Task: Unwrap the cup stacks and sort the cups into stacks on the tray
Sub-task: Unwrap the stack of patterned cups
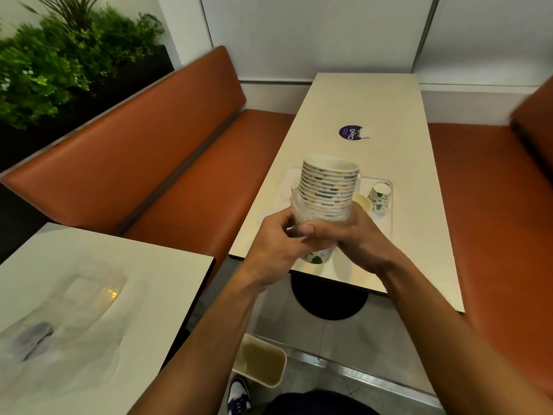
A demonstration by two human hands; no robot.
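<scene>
Left hand point(276, 242) and right hand point(359, 236) tight around half-wrapped cup stack point(329, 190); on tray point(381, 230), seemingly two cups point(379, 197).

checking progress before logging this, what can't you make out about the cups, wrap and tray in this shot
Head view:
- stack of patterned paper cups: lower part hidden by left hand and right hand.
- white plastic tray: middle hidden behind the stack.
- clear plastic bag on near table: blurred, contents unclear.
</scene>
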